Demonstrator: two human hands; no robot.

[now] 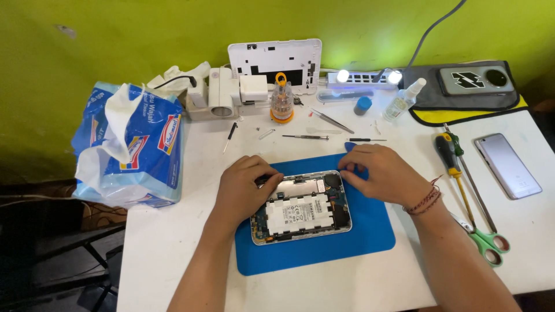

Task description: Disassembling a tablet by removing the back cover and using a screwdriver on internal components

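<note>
An opened tablet (302,211) lies face down on a blue work mat (370,231), its white battery and circuit boards exposed. My left hand (245,188) rests on the tablet's upper left corner, fingers curled against the edge. At the upper right corner my right hand (381,172) touches the frame with its fingertips, and a small blue pick peeks out just above it. Whether either hand pinches a small part is hidden by the fingers. The tablet's white back cover (274,58) leans against the green wall behind.
A blue tissue pack (136,147) sits at the left table edge. Behind the mat lie tweezers (332,120), small screwdrivers (306,137), a bit-set holder (281,104), chargers, a lit power strip (364,78) and a spray bottle (404,99). A screwdriver (451,159), scissors (485,240) and a phone (507,164) lie right.
</note>
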